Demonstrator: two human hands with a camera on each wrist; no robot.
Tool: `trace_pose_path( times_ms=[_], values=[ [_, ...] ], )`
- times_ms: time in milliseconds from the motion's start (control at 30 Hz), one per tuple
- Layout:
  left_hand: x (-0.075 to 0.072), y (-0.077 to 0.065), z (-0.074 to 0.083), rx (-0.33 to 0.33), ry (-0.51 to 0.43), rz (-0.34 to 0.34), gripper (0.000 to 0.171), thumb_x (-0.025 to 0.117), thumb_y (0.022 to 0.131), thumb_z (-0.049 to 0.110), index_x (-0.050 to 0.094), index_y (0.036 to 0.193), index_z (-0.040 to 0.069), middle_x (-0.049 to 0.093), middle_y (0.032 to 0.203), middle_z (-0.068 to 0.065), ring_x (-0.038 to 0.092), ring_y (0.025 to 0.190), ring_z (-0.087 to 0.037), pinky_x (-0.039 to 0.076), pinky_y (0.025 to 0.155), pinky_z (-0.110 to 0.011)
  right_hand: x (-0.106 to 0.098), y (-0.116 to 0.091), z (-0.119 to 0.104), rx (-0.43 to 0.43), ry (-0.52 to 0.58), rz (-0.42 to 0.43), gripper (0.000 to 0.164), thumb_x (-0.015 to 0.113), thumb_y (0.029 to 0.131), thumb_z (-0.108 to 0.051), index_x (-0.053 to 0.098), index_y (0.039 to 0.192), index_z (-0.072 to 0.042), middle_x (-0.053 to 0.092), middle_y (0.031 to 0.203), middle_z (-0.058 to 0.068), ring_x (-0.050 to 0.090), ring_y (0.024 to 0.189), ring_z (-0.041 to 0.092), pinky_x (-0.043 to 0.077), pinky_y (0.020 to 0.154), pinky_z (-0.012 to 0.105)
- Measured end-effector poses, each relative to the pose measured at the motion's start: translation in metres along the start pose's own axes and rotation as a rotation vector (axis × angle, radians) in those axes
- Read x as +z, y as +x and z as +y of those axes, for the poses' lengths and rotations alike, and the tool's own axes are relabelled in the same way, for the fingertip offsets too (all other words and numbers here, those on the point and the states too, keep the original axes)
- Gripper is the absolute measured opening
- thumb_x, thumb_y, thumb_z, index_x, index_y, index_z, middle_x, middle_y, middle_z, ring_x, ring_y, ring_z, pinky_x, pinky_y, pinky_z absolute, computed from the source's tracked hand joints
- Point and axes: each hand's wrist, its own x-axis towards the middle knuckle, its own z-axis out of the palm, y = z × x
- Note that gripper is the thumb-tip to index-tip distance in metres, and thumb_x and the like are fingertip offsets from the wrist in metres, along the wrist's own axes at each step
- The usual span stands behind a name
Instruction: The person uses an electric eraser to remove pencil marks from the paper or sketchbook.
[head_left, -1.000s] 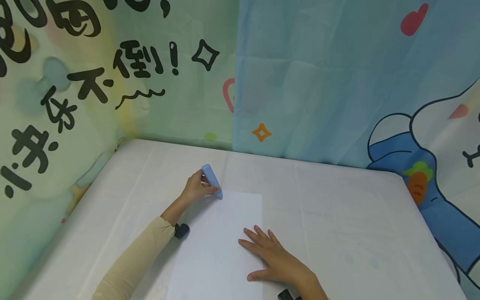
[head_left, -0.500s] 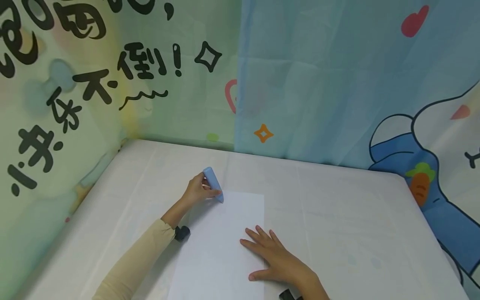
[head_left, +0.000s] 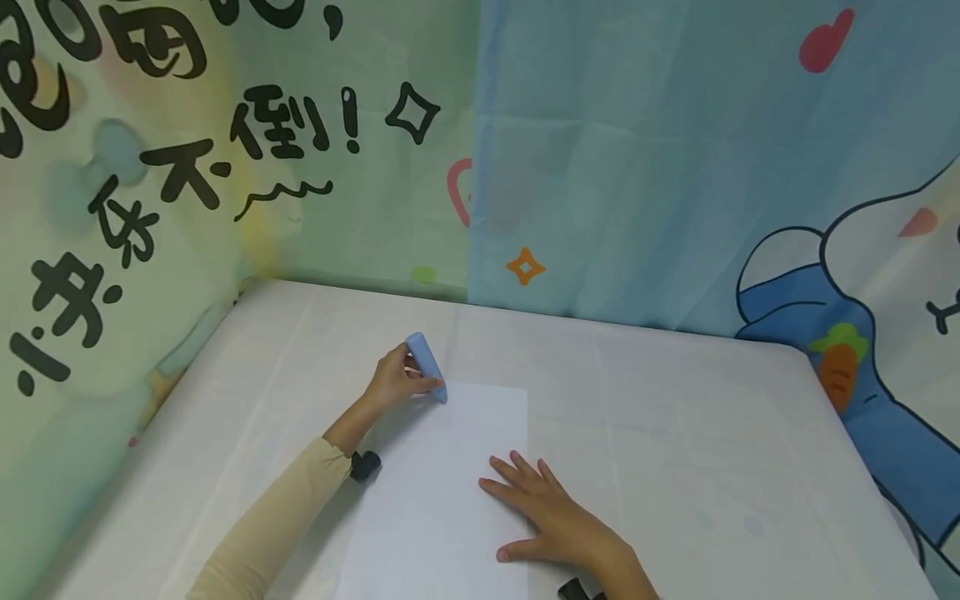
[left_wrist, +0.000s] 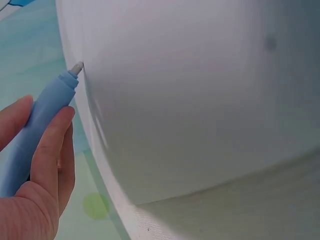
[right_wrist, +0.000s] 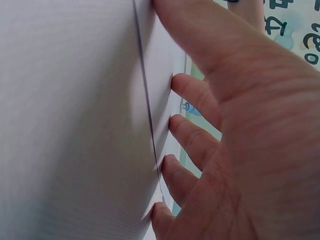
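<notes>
A thick light-blue marker [head_left: 426,365] is pinched between the thumb and fingers of my left hand [head_left: 388,383]. It leans with its tip down at the far-left part of a white sheet of paper [head_left: 442,492]. In the left wrist view the marker's pale tip [left_wrist: 77,68] is uncovered and meets the sheet close to its edge. No marks can be made out on the paper. My right hand [head_left: 551,517] rests with spread fingers on the sheet's right edge. The right wrist view shows its fingertips [right_wrist: 176,81] touching the surface beside the paper's edge line.
A white cloth covers the table [head_left: 712,450]. Behind stand a green printed backdrop [head_left: 360,225] with dark lettering and a blue one [head_left: 637,183] with a cartoon figure at right. A black wrist device [head_left: 365,466] sits at the left wrist, another [head_left: 572,589] near the right.
The head view has shifted slightly. The marker's tip sits a touch nearer than one second ago, and the right hand keeps its place on the paper.
</notes>
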Motion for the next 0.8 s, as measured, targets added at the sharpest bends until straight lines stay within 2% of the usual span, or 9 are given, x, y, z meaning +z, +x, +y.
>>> trace_pose_path(
  times_ms=[200,300,433,600,800],
  values=[
    [0.0011,0.0001,0.0005,0.003,0.003,-0.009,0.047,0.078,0.08,0.003,0.051,0.117,-0.009,0.063,0.102,-0.024,0.065,0.091,-0.034,0.056,0.075,-0.034,0.0002,-0.0003,0.002,0.004,-0.002,0.006,0.081,0.071,0.08,-0.052,0.044,0.147,-0.016,0.03,0.158,0.013,0.017,0.145,0.041,0.008,0.114,0.062],
    [0.0012,-0.0004,0.0008,-0.003,0.01,-0.008,0.047,0.078,0.079,0.004,0.052,0.116,-0.008,0.063,0.102,-0.024,0.065,0.091,-0.033,0.056,0.075,-0.034,0.0003,-0.0017,0.0028,-0.007,0.007,0.014,0.08,0.071,0.081,-0.052,0.043,0.147,-0.016,0.03,0.158,0.013,0.017,0.146,0.041,-0.002,0.12,0.047],
    [0.0001,-0.0014,0.0011,-0.009,0.004,-0.008,0.046,0.078,0.079,0.003,0.051,0.115,-0.008,0.063,0.102,-0.024,0.065,0.089,-0.032,0.055,0.073,-0.032,0.0008,-0.0035,0.0034,-0.027,0.007,0.024,0.079,0.069,0.082,-0.052,0.043,0.148,-0.015,0.03,0.157,0.014,0.017,0.145,0.041,-0.013,0.117,0.028],
    [-0.001,-0.0012,0.0007,-0.011,-0.005,-0.005,0.047,0.078,0.08,0.002,0.051,0.116,-0.009,0.063,0.102,-0.025,0.065,0.09,-0.033,0.056,0.073,-0.032,0.0021,-0.0033,0.0037,-0.024,0.021,0.02,0.08,0.069,0.082,-0.053,0.042,0.148,-0.017,0.029,0.158,0.013,0.016,0.146,0.04,-0.012,0.118,0.031],
    [-0.0009,-0.0011,0.0,-0.008,0.007,-0.006,0.046,0.078,0.08,0.002,0.05,0.115,-0.009,0.063,0.102,-0.025,0.065,0.089,-0.033,0.056,0.073,-0.032,0.0034,-0.0029,0.003,-0.027,0.015,0.021,0.08,0.069,0.082,-0.052,0.042,0.148,-0.017,0.03,0.158,0.013,0.016,0.146,0.041,-0.015,0.116,0.026]
  ],
)
